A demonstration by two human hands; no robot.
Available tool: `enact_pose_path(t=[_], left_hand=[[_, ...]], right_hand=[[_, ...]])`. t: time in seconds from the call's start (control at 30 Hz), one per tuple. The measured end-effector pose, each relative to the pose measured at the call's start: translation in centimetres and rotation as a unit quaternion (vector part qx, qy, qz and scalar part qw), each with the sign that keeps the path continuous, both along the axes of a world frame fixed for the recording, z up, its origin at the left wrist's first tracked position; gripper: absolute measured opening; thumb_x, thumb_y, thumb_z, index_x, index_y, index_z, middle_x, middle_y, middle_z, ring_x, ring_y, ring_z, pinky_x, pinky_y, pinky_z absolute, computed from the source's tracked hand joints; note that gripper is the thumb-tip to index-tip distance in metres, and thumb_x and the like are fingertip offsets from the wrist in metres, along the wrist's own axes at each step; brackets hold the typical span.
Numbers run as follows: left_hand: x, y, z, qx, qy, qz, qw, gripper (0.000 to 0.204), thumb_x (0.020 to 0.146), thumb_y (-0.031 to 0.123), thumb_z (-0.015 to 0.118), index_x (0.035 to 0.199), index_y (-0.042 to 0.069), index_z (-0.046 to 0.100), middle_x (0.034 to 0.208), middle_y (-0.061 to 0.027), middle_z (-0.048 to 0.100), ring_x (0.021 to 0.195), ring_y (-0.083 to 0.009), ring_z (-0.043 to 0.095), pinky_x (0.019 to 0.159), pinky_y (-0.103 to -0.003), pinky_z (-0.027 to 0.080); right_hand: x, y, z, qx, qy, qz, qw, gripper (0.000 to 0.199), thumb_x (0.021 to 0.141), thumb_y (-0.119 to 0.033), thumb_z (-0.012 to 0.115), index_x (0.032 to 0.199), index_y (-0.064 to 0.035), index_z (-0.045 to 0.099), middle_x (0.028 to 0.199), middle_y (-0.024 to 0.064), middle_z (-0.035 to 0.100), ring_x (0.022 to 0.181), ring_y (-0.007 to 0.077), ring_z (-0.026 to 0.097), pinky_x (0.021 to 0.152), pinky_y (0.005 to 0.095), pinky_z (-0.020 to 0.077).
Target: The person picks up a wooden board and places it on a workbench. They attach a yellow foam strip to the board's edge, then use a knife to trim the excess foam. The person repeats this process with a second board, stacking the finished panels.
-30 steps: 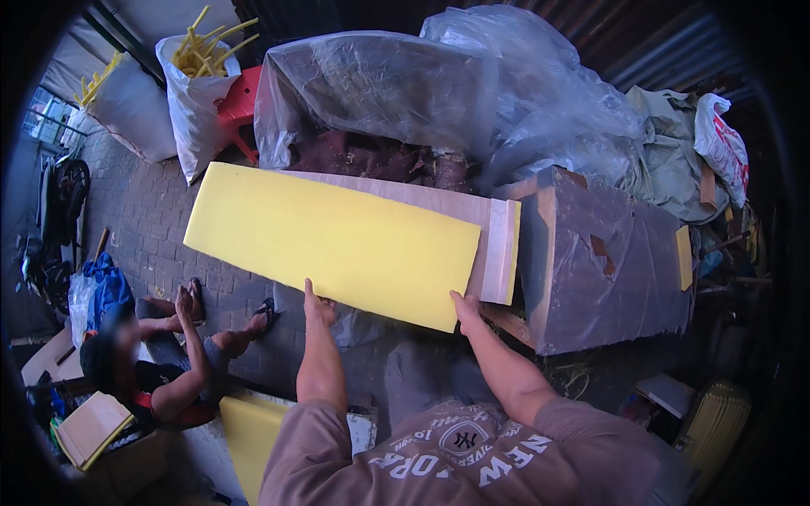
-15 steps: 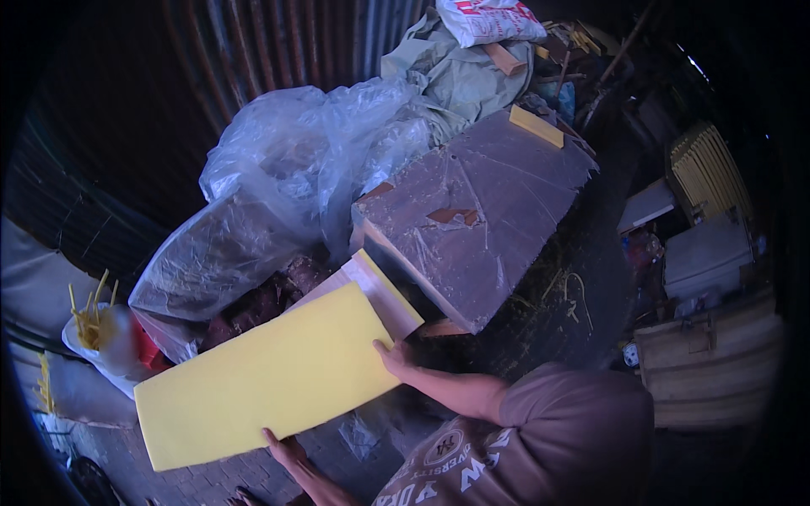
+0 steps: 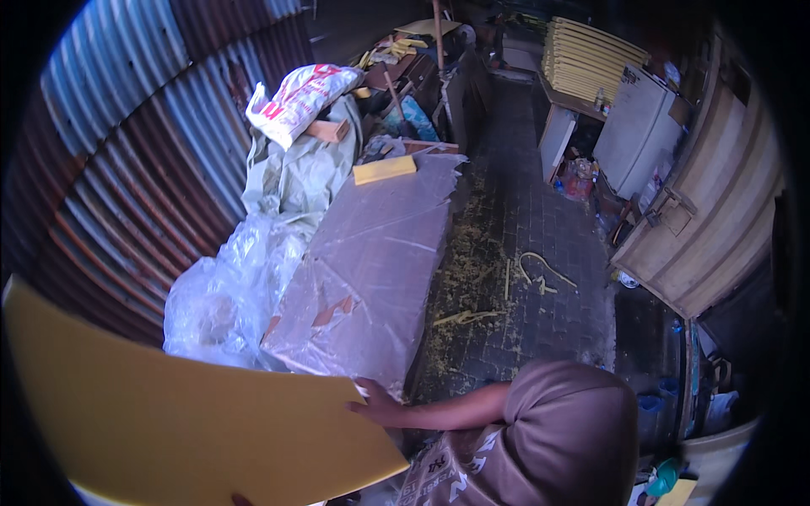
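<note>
Head | hands (image 3: 380,406) holding yellow sheet (image 3: 194,422) | white sack (image 3: 308,97): contents hidden

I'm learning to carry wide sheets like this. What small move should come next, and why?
Probably a slight lift of the yellow sheet. The right hand grips its right edge, and in this view its far edge crosses in front of the clear plastic sheeting and the plastic-covered block; whether it touches them, I cannot tell, so clearance could help.

View turned right, slab (image 3: 194,422) darker, left fingers (image 3: 241,500) barely visible
</note>
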State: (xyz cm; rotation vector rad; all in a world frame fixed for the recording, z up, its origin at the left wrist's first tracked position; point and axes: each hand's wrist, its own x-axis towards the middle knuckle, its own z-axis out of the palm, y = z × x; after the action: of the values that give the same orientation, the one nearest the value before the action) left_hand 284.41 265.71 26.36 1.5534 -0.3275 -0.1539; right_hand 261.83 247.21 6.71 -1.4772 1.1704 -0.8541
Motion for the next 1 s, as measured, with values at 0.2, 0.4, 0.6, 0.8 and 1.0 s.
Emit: enact_pose_path(t=[0.2,0.4,0.6,0.8,1.0], left_hand=[[-18.9,-12.1,9.7,0.035,-0.613,-0.147,0.776,0.047,0.095,0.032,0.068,0.126,-0.003,0.062,0.114,-0.0238,0.066,0.094,-0.0362,0.065,0.078,-0.043,0.056],[-33.5,-19.5,9.3,0.149,-0.399,-0.401,0.811,0.055,0.079,-0.004,0.066,0.133,-0.007,0.055,0.122,-0.0275,0.060,0.118,-0.0433,0.059,0.099,-0.044,0.049],[-38.7,-25.6,4.2,0.197,-0.428,-0.577,0.667,0.063,0.085,0.025,0.070,0.140,0.001,0.052,0.147,-0.0227,0.048,0.136,-0.0451,0.043,0.113,-0.052,0.034],[-33.2,-25.9,-3.4,0.455,-0.304,-0.482,0.684,0.072,0.093,0.055,0.051,0.143,0.003,0.049,0.151,-0.0204,0.044,0.142,-0.0463,0.034,0.115,-0.058,0.024],[-26.0,-31.5,-6.5,0.678,-0.241,-0.154,0.677,0.091,0.089,0.059,0.059,0.154,0.001,0.030,0.150,-0.0211,0.045,0.135,-0.0412,0.045,0.107,-0.057,0.038]], right_hand=[[-8.0,-4.3,27.1,-0.260,-0.165,0.206,0.929,0.117,0.086,-0.053,0.072,0.158,-0.0037,-0.007,0.164,0.0264,0.002,0.153,0.0322,0.005,0.123,0.0448,0.0089],[-18.7,-9.1,24.9,-0.068,-0.398,0.018,0.915,0.054,0.091,-0.028,0.074,0.125,-0.0002,0.043,0.109,0.0112,0.056,0.088,0.0162,0.061,0.077,0.0312,0.0550],[-31.7,-16.3,16.2,0.142,-0.441,-0.113,0.879,0.014,0.084,-0.018,0.071,0.088,-0.0090,0.061,0.078,0.0025,0.057,0.071,0.0136,0.056,0.069,0.0333,0.0538],[-36.2,-23.1,9.1,0.235,-0.526,-0.194,0.794,0.017,0.081,-0.014,0.070,0.096,-0.0086,0.063,0.098,0.0039,0.060,0.094,0.0181,0.059,0.086,0.0373,0.0500],[-40.9,-35.3,6.7,0.272,-0.555,-0.144,0.773,0.028,0.082,-0.021,0.066,0.107,-0.0105,0.059,0.105,0.0067,0.061,0.102,0.0226,0.061,0.090,0.0416,0.0531]])
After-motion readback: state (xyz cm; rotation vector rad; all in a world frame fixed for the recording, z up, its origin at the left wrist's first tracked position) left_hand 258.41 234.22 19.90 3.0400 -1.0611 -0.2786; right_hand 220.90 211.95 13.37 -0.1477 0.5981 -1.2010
